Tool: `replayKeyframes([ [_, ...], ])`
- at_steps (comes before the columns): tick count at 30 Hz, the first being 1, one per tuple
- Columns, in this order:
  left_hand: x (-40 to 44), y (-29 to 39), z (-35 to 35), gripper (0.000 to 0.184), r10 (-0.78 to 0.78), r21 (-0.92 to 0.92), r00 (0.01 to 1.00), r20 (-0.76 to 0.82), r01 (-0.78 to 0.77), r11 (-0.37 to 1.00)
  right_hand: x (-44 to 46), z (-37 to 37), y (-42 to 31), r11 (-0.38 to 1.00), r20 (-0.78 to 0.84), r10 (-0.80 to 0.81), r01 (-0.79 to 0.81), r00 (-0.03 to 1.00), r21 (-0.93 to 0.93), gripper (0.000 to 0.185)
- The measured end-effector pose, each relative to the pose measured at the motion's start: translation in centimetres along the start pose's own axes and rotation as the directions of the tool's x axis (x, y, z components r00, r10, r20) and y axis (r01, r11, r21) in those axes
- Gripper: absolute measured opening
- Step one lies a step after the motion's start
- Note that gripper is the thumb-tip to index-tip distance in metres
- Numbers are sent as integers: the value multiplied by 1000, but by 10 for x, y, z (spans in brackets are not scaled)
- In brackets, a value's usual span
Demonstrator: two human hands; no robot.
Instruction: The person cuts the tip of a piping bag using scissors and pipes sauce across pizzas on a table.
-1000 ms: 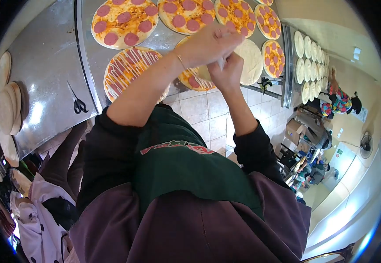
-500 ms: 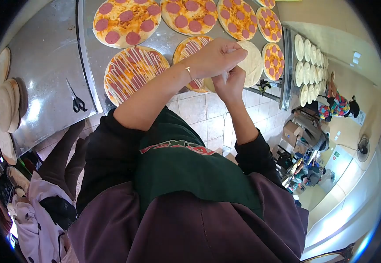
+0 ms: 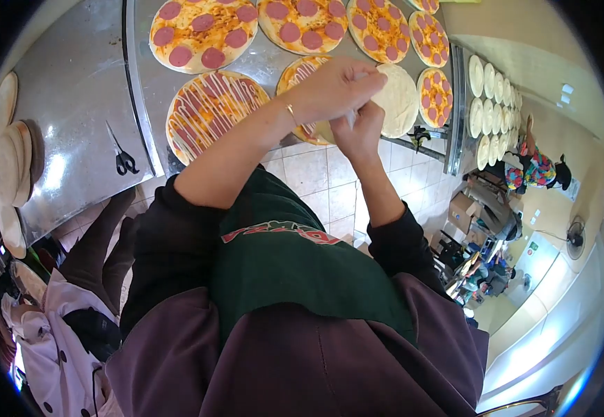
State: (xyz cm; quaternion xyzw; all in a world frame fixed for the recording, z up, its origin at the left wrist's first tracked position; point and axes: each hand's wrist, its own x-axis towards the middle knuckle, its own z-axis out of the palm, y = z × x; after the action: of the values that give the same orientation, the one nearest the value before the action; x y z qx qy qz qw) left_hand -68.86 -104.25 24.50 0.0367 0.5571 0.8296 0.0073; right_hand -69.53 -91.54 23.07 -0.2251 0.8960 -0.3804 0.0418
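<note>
My left hand (image 3: 340, 87) is closed over the upper part of a whitish plastic piping bag (image 3: 351, 119). Just below, my right hand (image 3: 361, 129) is wrapped around the same bag; most of it is hidden by my fingers. Both hands are above a pizza (image 3: 300, 69) with white sauce lines, partly covered by my left hand and wrist. To its left, another pizza (image 3: 216, 111) has sausage slices and white zigzag sauce. A plain dough round (image 3: 397, 101) is right of my hands.
Several sausage-topped pizzas (image 3: 203, 31) line the back of the metal table (image 3: 156, 87). Black scissors (image 3: 125, 162) and stacked dough rounds (image 3: 6, 167) lie at left. More dough rounds (image 3: 487, 115) are on the right. Another person (image 3: 538, 169) stands far right.
Both hands have shifted slightly left, still gripping the bag. The view has moved a little, and the pizzas look the same.
</note>
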Motion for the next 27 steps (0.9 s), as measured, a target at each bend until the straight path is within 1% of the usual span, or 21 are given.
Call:
replayKeyframes([
  [1,-2,0,3,32,-58,-39,998,28,59,998,-3,0,2,1000,-14,5,-4,1000,24,25],
  [5,-2,5,1,32,-40,-63,999,31,42,997,0,0,-3,1000,-6,30,-30,1000,9,26],
  [7,-1,13,-10,32,-36,22,999,-22,37,999,10,7,-12,999,-24,-17,18,1000,49,26],
  [8,-1,17,-14,32,-39,26,999,-20,39,999,14,10,-20,998,-26,-15,16,1000,53,26],
  [10,0,23,-20,32,27,17,999,-45,-26,1000,21,14,-33,993,-30,-28,31,999,116,27],
  [14,-2,16,-22,32,59,31,997,-48,-58,998,18,16,-23,994,-13,-57,58,998,92,25],
  [16,-3,9,-15,34,10,-44,1000,1,-10,999,11,12,-15,998,-10,-24,24,1000,62,22],
  [17,-2,7,-12,34,17,-49,1000,1,-17,999,9,9,-12,998,-11,-28,28,1000,55,22],
  [19,1,4,-5,33,-48,-90,998,34,50,995,5,1,-7,998,-11,32,-32,999,55,20],
  [20,3,2,-1,33,-39,-92,998,39,43,995,4,-3,-2,998,-17,27,-27,999,49,20],
  [22,8,3,6,32,-49,-161,992,116,67,985,4,-10,2,987,9,-39,37,999,159,20],
  [23,9,6,10,31,-40,-164,989,145,64,984,5,-13,-2,987,0,-43,43,999,154,20],
  [24,12,8,10,31,-32,-163,987,154,58,985,6,-16,-7,957,2,40,-39,999,287,23],
  [25,15,13,11,30,-78,-141,972,220,111,984,7,-20,-9,903,15,125,-120,992,413,27],
  [26,18,15,13,30,-124,-117,950,285,163,980,6,-24,-3,906,2,129,-119,992,406,27],
  [27,20,13,17,28,-134,-177,937,323,199,964,4,-27,7,908,19,150,-145,989,394,32],
])
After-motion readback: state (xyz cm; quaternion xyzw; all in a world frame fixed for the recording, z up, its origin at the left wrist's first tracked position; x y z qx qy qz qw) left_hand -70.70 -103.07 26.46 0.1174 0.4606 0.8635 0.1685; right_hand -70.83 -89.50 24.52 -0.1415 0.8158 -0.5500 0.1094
